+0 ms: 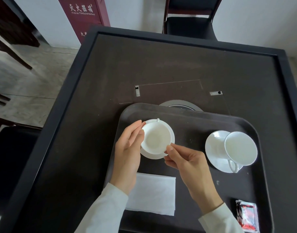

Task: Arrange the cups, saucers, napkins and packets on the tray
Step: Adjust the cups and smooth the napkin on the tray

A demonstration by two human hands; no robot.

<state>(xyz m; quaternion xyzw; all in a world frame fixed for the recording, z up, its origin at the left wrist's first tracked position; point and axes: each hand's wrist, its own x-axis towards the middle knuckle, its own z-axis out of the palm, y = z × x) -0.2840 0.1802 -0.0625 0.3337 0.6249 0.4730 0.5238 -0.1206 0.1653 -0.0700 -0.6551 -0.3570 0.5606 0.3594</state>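
A dark tray (191,118) lies on the table. On its left part a white cup (156,137) stands on a white saucer (172,132), handle pointing away from me. My left hand (129,148) touches the cup's left rim with its fingertips. My right hand (186,160) pinches the cup's near right rim. A second white cup (240,148) stands on its saucer (215,148) at the tray's right, handle toward me. A white napkin (154,194) lies at the tray's near left, partly under my left sleeve. A red and black packet (247,217) lies at the near right corner.
The tray rests on a dark table with a raised black frame (68,101). A round metal fitting (179,105) shows behind the tray's far edge. A black chair (189,19) stands beyond the table, and a red cabinet (85,15) stands at the far left.
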